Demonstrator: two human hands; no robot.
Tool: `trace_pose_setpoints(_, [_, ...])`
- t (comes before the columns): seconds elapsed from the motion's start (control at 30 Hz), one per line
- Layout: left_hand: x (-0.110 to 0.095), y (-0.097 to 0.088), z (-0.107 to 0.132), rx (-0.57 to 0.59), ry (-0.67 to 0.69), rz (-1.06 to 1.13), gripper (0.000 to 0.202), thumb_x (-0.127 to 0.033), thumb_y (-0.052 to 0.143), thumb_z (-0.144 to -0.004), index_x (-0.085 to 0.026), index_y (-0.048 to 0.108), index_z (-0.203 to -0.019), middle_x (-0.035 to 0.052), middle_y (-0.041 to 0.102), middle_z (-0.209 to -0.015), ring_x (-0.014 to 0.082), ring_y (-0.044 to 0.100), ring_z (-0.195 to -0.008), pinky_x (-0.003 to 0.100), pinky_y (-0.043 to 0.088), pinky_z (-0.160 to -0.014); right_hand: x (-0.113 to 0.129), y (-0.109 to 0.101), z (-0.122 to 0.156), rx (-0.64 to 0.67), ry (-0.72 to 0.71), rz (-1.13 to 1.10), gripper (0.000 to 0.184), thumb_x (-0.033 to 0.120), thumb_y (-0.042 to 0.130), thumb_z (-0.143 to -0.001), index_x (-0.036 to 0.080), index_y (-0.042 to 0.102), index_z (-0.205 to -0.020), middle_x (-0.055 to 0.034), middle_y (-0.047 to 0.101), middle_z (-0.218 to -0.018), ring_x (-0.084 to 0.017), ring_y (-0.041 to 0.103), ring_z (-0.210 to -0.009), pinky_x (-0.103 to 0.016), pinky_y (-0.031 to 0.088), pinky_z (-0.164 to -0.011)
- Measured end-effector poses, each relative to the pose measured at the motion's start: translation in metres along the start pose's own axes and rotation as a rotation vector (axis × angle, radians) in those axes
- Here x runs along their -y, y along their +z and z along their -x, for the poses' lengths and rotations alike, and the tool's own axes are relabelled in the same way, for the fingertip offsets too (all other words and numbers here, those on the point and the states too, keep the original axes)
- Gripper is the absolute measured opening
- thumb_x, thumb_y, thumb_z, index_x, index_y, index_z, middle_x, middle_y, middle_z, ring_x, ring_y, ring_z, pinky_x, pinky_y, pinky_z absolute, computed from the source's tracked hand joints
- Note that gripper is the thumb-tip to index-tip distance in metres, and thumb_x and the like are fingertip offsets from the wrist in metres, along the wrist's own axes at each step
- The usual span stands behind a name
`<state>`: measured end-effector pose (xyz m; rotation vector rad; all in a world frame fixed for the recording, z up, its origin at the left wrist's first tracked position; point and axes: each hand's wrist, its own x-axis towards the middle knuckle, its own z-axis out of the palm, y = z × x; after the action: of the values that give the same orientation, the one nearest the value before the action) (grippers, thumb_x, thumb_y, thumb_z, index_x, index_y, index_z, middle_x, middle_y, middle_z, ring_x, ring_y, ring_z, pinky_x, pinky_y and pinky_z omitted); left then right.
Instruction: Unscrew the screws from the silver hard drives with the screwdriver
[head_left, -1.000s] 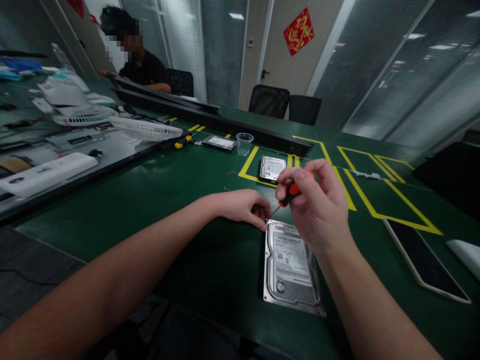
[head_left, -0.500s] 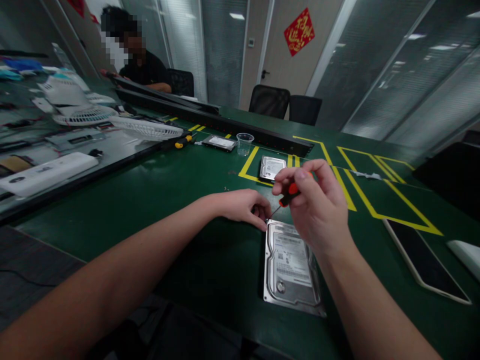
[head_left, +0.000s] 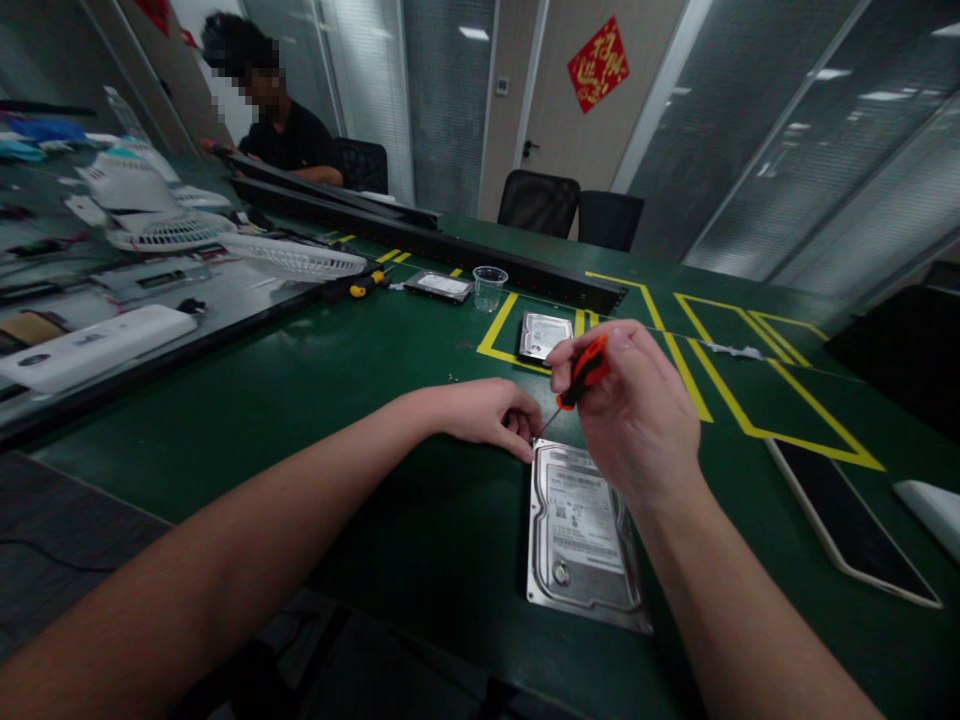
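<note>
My right hand [head_left: 637,410] is closing around the orange-and-black handle of a screwdriver [head_left: 585,375], and from my remote seat I'm seeing the shaft slanting down and to the left, its tip ending by the far left corner of a large hard drive [head_left: 581,510]. My left hand [head_left: 491,412] is resting at that same corner, fingers curling in around the screwdriver's tip and thumb lying against the drive's edge; whether the fingers are pinching anything, I can't tell. The large hard drive is lying flat, label up, on the green table [head_left: 315,370], just in front of me.

Beyond the left wrist, a few tiny bits [head_left: 453,379] are lying loose, too small for me to make out. Past my right hand, a smaller drive [head_left: 546,335] is sitting by a yellow tape outline [head_left: 499,320], with a clear plastic cup [head_left: 490,288] and another drive [head_left: 439,286] standing farther off, close together. A long black bar [head_left: 510,258] is running behind them.

Over to the right, a dark-screened device [head_left: 847,520] is lying face up. To the left, white fan parts [head_left: 142,205] are crowding the far end, and a person in black [head_left: 289,135] is sitting across from me.
</note>
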<state>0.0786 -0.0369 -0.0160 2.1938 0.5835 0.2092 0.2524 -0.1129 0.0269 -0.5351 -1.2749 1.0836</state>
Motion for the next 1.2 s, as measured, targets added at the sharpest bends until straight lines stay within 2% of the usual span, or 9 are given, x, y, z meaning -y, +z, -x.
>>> trace_pose_setpoints(0.17, [-0.0023, -0.0002, 0.0001, -0.005, 0.011, -0.035, 0.033, -0.036, 0.084, -0.084, -0.013, 0.073, -0.106, 0.0033, 0.073, -0.089, 0.015, 0.067, -0.08, 0.025, 0.05, -0.072, -0.0019, -0.0002, 0.001, -0.028, -0.002, 0.016, 0.02, 0.031, 0.073, -0.095, 0.027, 0.053, -0.096, 0.0024, 0.073, -0.086, -0.01, 0.055, -0.057, -0.025, 0.044, -0.056])
trace_pose_setpoints(0.23, [-0.0016, -0.0001, -0.0001, -0.006, 0.006, -0.031, 0.033, -0.036, 0.084, -0.084, -0.014, 0.073, -0.105, 0.003, 0.073, -0.089, 0.015, 0.067, -0.08, 0.024, 0.05, -0.073, -0.0005, -0.0005, 0.0005, -0.013, -0.004, -0.008, 0.014, 0.039, 0.065, -0.1, 0.025, 0.059, -0.098, 0.0003, 0.071, -0.084, -0.01, 0.051, -0.055, -0.026, 0.043, -0.055])
trace_pose_setpoints(0.37, [-0.0001, 0.0002, -0.0003, -0.001, -0.001, -0.007, 0.034, -0.036, 0.084, -0.084, -0.012, 0.073, -0.106, 0.0036, 0.072, -0.088, 0.0157, 0.067, -0.08, 0.025, 0.051, -0.073, 0.0025, -0.0006, -0.0002, 0.033, 0.006, -0.024, 0.033, 0.042, 0.048, -0.105, 0.02, 0.071, -0.097, -0.0056, 0.07, -0.087, -0.012, 0.054, -0.06, -0.03, 0.048, -0.059])
trace_pose_setpoints(0.5, [-0.001, 0.0003, 0.0005, -0.007, 0.004, 0.002, 0.033, -0.035, 0.085, -0.084, -0.013, 0.073, -0.106, 0.0031, 0.072, -0.087, 0.0159, 0.067, -0.081, 0.026, 0.051, -0.074, 0.0007, -0.0003, 0.0009, 0.01, 0.001, 0.025, 0.016, 0.038, 0.064, -0.1, 0.023, 0.062, -0.093, -0.0034, 0.073, -0.093, -0.014, 0.065, -0.072, -0.028, 0.051, -0.064])
trace_pose_setpoints(0.63, [-0.0019, -0.0001, 0.0007, -0.011, 0.012, -0.028, 0.034, -0.037, 0.085, -0.084, -0.014, 0.073, -0.106, 0.0029, 0.072, -0.088, 0.0156, 0.067, -0.079, 0.025, 0.049, -0.072, -0.0027, 0.0002, 0.0019, 0.001, 0.008, 0.038, 0.028, 0.036, 0.077, -0.093, 0.027, 0.05, -0.096, 0.002, 0.073, -0.09, -0.011, 0.059, -0.061, -0.025, 0.046, -0.057])
trace_pose_setpoints(0.73, [0.0003, -0.0002, -0.0003, -0.011, 0.014, -0.033, 0.035, -0.038, 0.085, -0.084, -0.014, 0.073, -0.106, 0.0034, 0.072, -0.088, 0.0157, 0.066, -0.079, 0.025, 0.048, -0.071, -0.0017, 0.001, 0.0013, 0.01, 0.014, 0.02, 0.022, 0.046, 0.067, -0.098, 0.025, 0.057, -0.097, 0.001, 0.068, -0.084, -0.01, 0.05, -0.056, -0.025, 0.043, -0.054])
trace_pose_setpoints(0.87, [0.0041, 0.0004, -0.0014, -0.005, 0.017, 0.011, 0.037, -0.039, 0.085, -0.083, -0.013, 0.074, -0.106, 0.0045, 0.073, -0.089, 0.0165, 0.068, -0.081, 0.026, 0.05, -0.074, 0.0017, 0.0021, -0.0001, 0.028, 0.033, -0.023, 0.034, 0.046, 0.05, -0.103, 0.02, 0.07, -0.096, -0.0037, 0.065, -0.083, -0.012, 0.051, -0.058, -0.029, 0.045, -0.058])
trace_pose_setpoints(1.07, [0.0007, 0.0, 0.0004, -0.005, 0.014, -0.001, 0.035, -0.038, 0.084, -0.084, -0.013, 0.073, -0.107, 0.0039, 0.073, -0.089, 0.0166, 0.068, -0.082, 0.027, 0.05, -0.074, 0.0019, 0.0027, 0.002, -0.01, 0.011, 0.039, 0.018, 0.038, 0.069, -0.096, 0.024, 0.058, -0.09, -0.0017, 0.072, -0.088, -0.015, 0.064, -0.07, -0.028, 0.048, -0.06])
trace_pose_setpoints(1.2, [-0.0007, 0.0001, 0.0004, -0.005, 0.017, -0.023, 0.035, -0.039, 0.084, -0.084, -0.014, 0.073, -0.106, 0.0035, 0.072, -0.089, 0.0162, 0.066, -0.08, 0.026, 0.049, -0.072, 0.0022, 0.0027, 0.0028, -0.01, 0.027, 0.052, 0.029, 0.036, 0.078, -0.091, 0.028, 0.05, -0.095, 0.003, 0.072, -0.084, -0.011, 0.054, -0.056, -0.025, 0.042, -0.054])
